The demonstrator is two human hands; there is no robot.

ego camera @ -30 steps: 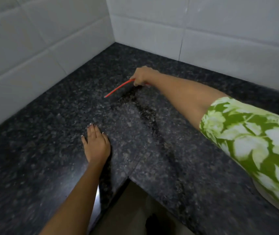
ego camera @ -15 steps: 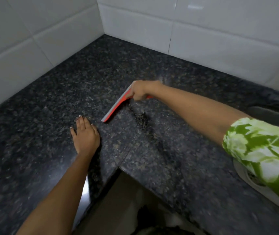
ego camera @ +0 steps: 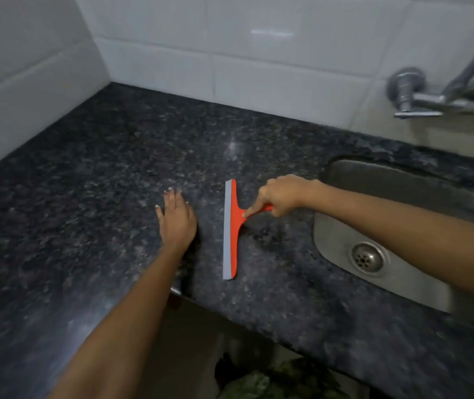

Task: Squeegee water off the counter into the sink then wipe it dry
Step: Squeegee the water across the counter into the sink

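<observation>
The right grip (ego camera: 280, 195) is clenched round the red handle of the squeegee (ego camera: 231, 228), its forefinger stretched along the handle toward the blade. The left grip (ego camera: 176, 218) is released: it lies flat, palm down, fingers straight and together, pressing on the desk (ego camera: 86, 197).

Taking the sink (ego camera: 402, 197) as the landmark: the squeegee lies on the dark speckled desk to the left of the sink, near its left rim but not touching it. Its grey rubber blade runs roughly parallel to that rim, with the red back and handle on the side facing the sink. The right grip is between the blade and the sink, and the right forearm crosses above the basin. The left grip is farther from the sink than the squeegee, just beyond the blade and apart from it. A darker patch shows on the desk between the blade and the sink rim; whether it is water or shadow cannot be told. The drain (ego camera: 367, 257) sits in the near part of the basin. A metal tap (ego camera: 420, 96) is fixed to the white tiled wall (ego camera: 258, 53) behind the sink.
</observation>
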